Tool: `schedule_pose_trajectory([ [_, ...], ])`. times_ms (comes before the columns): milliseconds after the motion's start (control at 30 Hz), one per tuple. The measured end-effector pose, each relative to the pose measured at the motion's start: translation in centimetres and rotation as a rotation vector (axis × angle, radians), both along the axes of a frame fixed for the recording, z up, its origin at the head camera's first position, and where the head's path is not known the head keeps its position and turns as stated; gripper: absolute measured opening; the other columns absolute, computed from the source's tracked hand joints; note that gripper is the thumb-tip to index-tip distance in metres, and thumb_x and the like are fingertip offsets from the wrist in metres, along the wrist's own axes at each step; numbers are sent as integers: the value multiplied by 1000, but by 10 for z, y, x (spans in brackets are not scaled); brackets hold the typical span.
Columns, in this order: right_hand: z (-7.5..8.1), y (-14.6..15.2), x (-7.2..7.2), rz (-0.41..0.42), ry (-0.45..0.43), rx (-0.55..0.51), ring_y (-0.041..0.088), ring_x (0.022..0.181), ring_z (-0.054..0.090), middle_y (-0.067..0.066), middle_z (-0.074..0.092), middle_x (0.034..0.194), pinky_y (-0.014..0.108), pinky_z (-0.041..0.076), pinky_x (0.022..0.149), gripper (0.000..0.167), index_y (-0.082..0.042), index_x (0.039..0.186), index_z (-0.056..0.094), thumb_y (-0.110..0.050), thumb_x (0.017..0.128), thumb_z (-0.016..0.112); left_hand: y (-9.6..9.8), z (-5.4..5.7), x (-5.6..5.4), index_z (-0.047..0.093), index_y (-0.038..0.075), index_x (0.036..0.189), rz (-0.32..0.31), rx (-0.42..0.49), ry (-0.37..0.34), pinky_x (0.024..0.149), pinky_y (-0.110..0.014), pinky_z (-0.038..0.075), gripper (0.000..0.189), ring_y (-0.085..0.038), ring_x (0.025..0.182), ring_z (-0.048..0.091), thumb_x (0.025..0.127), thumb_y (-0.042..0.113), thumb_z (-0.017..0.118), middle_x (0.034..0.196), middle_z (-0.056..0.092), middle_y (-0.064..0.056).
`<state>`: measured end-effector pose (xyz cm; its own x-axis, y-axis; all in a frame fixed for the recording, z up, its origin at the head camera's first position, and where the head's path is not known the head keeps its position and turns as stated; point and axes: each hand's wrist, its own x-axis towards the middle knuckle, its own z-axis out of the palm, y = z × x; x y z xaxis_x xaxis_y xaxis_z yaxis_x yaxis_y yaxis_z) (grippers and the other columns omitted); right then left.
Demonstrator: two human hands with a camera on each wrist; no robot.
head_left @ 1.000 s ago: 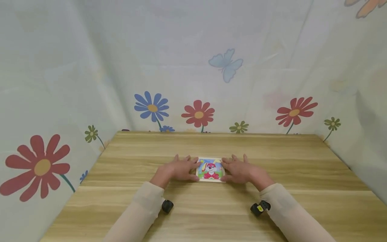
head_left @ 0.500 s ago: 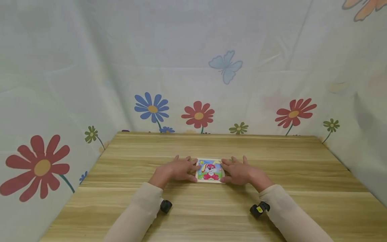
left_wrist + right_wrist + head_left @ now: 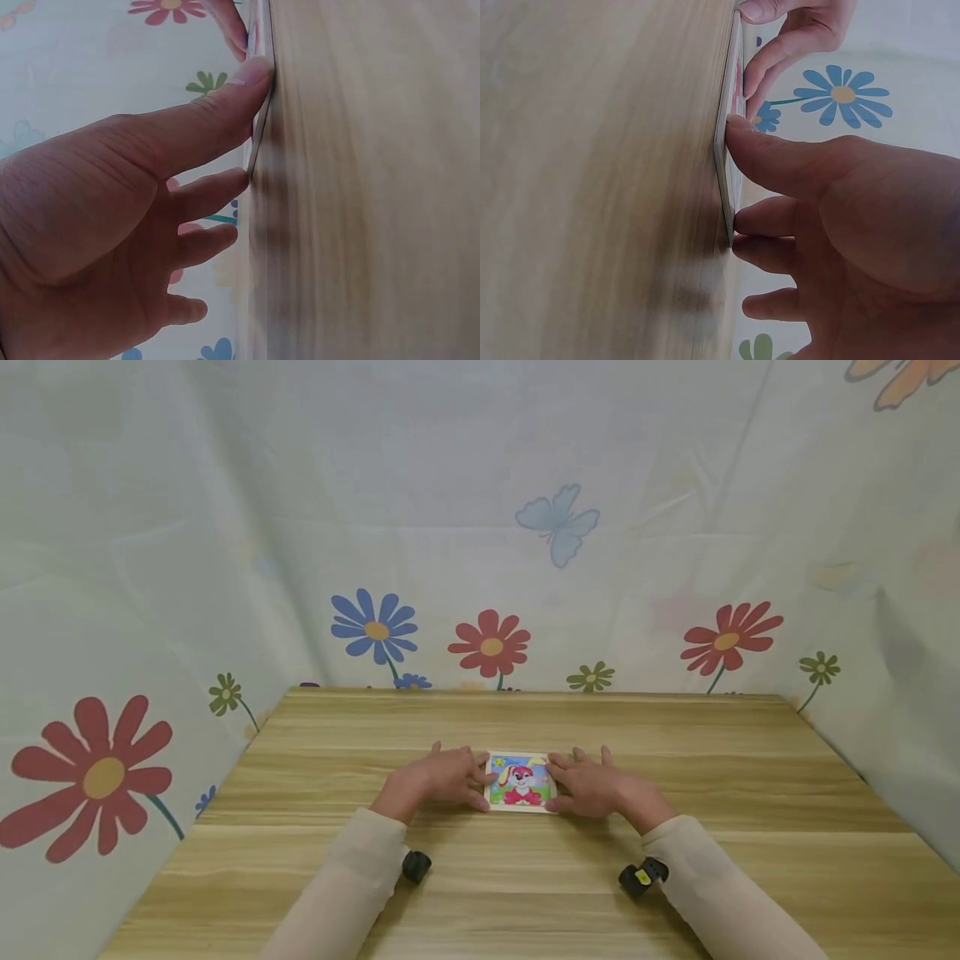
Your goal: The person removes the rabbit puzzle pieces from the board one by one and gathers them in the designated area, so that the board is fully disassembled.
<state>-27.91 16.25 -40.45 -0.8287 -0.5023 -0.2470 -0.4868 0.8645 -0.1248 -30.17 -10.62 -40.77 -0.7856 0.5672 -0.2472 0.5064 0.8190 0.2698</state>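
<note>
A small square picture board [image 3: 521, 783] with a pale rim lies flat on the wooden table. It shows a pink and white cartoon rabbit on blue and green. My left hand [image 3: 448, 777] touches its left side, thumb at the near corner and fingers spread toward the far one. On the right side, my right hand [image 3: 592, 785] rests in mirrored fashion. In the left wrist view the thumb [image 3: 251, 71] lies on the board's thin edge [image 3: 262, 127], other fingers extended. The right wrist view has the thumb [image 3: 741, 129] on the rim and two fingertips at the far corner.
The light wood-grain tabletop [image 3: 517, 877] stretches around both arms. White cloth [image 3: 435, 485] printed with flowers and butterflies hangs behind the table and at both sides. Black wrist devices sit at the left sleeve [image 3: 337, 885] and the right sleeve [image 3: 727, 885].
</note>
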Motion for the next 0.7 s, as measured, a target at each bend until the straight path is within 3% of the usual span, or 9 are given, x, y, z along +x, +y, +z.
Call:
schedule_pose_trajectory([
  [233,2,-1,1,-2,-17,-7,48,146,21,13,29,162,76,5,109,72,-4,154,36,-48,101,55,-1,1,-4,62,26,137,7,65,-10,114,-70,5,60,-30,146,33,83,46,78,155,43,-3],
  [467,4,-1,1,2,-18,-2,48,145,22,12,27,163,75,5,110,72,-4,155,35,-48,101,54,-4,-3,-6,58,30,141,11,54,-6,115,-68,2,61,-28,146,31,85,49,75,158,38,1],
  [700,3,-2,0,-3,-32,-6,48,145,23,13,28,162,75,5,110,72,-4,155,36,-48,101,55,-3,-1,-4,64,28,135,9,63,4,115,-68,1,56,-26,143,37,83,46,77,155,42,0],
])
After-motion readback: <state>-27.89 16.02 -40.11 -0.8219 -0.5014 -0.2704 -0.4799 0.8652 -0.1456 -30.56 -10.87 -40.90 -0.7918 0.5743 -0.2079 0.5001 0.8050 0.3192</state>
